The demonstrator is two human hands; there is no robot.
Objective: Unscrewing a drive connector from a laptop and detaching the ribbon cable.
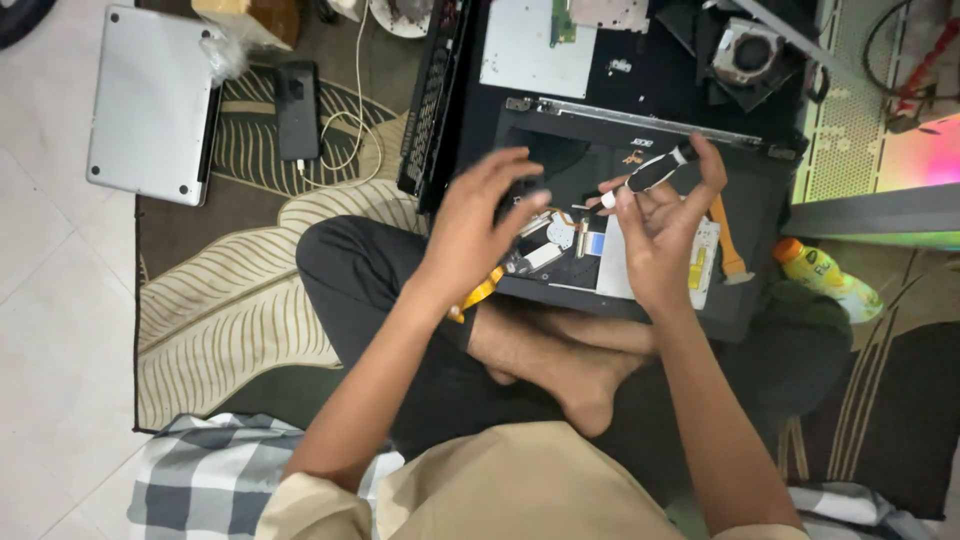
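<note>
An opened black laptop base [640, 165] rests on my crossed legs, its metal parts and orange ribbon cables exposed. My left hand [478, 215] hovers over its left side with fingers spread, touching or just above a dark part there. My right hand [665, 225] holds a black and white screwdriver [648, 175] over the middle of the base, fingers curled round it. A silver drive unit [700, 262] lies under my right hand.
A closed silver laptop [150, 100] and a black phone [297, 108] with a white cable lie on the leaf-patterned rug at the left. A cooling fan [748, 50] and loose panels sit behind. An orange-capped yellow bottle [825, 275] lies at the right.
</note>
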